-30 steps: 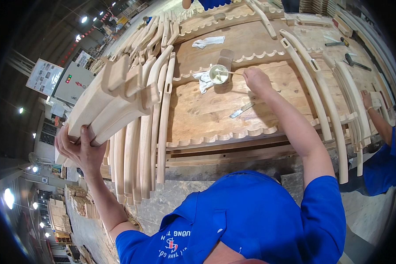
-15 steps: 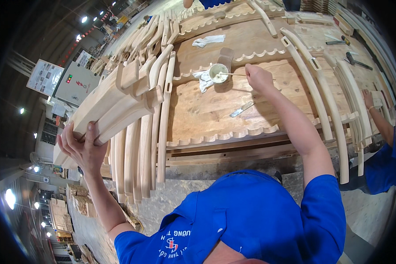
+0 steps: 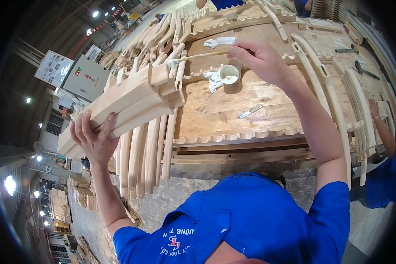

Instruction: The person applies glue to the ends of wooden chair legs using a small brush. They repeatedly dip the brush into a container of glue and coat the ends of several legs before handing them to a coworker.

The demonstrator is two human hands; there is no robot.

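Observation:
My left hand [image 3: 94,138] is wrapped round a bundle of pale wooden pieces [image 3: 123,101], which tilts over a row of long curved wooden parts. Between the fingers of my right hand [image 3: 264,64] is a thin glue stick or brush [image 3: 202,55]; its exact kind is unclear. White paste covers its far tip, right by the upper ends of the bundle. Below the right hand a small cup [image 3: 229,75] with white paste inside stands on the workbench panel [image 3: 273,101]. Nearer to me lies a flat-bladed putty knife [image 3: 250,111].
White rags [image 3: 214,81] lie beside the cup and farther back. Curved wooden rails [image 3: 314,72] rest across the bench's right side, with hammers [image 3: 366,70] beyond. Many wooden parts [image 3: 163,33] are piled at the far left. A co-worker's arm [image 3: 385,132] reaches in at right.
My right hand has lifted the stick out of the cup and swung its tip left to the bundle's ends. My left hand still grips the bundle.

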